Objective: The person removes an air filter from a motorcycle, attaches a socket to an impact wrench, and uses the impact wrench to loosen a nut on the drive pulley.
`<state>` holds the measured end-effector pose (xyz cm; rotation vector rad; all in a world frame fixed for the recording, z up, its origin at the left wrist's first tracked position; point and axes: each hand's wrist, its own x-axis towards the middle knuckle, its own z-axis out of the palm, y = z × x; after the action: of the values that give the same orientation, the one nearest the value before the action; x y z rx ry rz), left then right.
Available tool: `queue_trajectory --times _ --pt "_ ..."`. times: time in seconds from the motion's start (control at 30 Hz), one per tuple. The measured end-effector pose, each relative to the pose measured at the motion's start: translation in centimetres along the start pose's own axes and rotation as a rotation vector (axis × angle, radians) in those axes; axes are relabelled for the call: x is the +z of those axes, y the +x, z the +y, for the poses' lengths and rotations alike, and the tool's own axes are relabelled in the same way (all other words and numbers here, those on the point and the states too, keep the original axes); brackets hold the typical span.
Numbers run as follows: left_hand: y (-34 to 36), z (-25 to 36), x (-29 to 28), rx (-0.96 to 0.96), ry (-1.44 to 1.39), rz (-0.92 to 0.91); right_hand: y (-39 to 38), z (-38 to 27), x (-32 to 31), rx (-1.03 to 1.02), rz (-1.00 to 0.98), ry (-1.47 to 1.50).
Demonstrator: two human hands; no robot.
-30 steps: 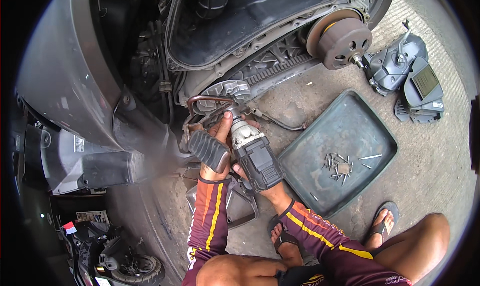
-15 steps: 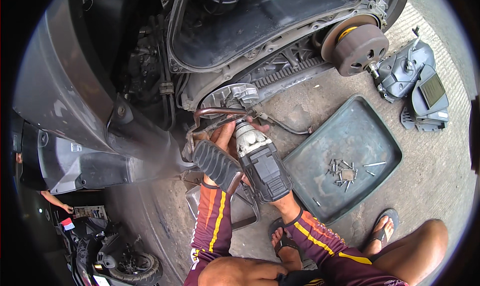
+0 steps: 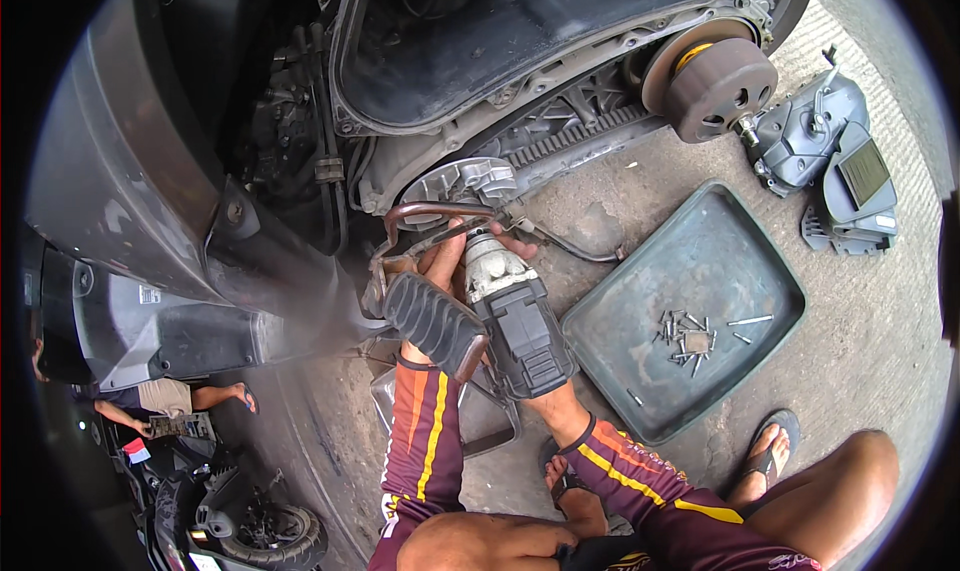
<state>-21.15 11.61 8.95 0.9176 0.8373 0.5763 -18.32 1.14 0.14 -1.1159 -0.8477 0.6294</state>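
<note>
A black cordless impact wrench [image 3: 520,336] with a worn pale nose points away from me, at the finned metal pulley [image 3: 462,179] on the scooter's open drive side. My left hand [image 3: 440,263] is closed around the tool's nose, its thumb side showing at the left. Some fingertips show right of the nose. Beneath the tool body, my right hand [image 3: 548,403] comes up from the right and grips it; its fingers are hidden. A ribbed rubber footpeg [image 3: 435,323] partly covers my left hand. A brown bent metal tube [image 3: 435,209] crosses just beyond the nose.
Right of the wrench lies a grey-green tray [image 3: 640,433] with several bolts [image 3: 688,341]. A toothed belt [image 3: 575,139] leads to the round clutch drum [image 3: 722,89]. Removed covers [image 3: 810,136] lie far right. At lower left, another person's hand [image 3: 142,427] is by a second motorcycle [image 3: 215,506].
The wrench and my hands have shifted slightly up and left in view, still at the pulley. At lower left, more of the other person, including a leg and foot, has appeared.
</note>
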Motion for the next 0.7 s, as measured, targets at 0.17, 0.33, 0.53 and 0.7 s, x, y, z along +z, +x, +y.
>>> queue_trajectory --times 0.17,0.33,0.53,0.7 --pt "0.6 -0.4 -1.3 -0.024 -0.151 -0.196 0.7 -1.5 -0.2 0.06 0.033 0.089" --pt "0.8 -0.1 -1.8 -0.03 -0.074 -0.162 0.7 -1.4 0.1 -0.005 0.061 0.07" --pt "1.0 -0.3 -1.2 -0.046 -0.031 -0.141 0.6 -1.5 0.0 -0.066 0.121 0.017" --pt "1.1 0.0 -2.0 -0.051 -0.028 -0.235 0.9 -1.1 0.1 0.047 0.047 0.042"
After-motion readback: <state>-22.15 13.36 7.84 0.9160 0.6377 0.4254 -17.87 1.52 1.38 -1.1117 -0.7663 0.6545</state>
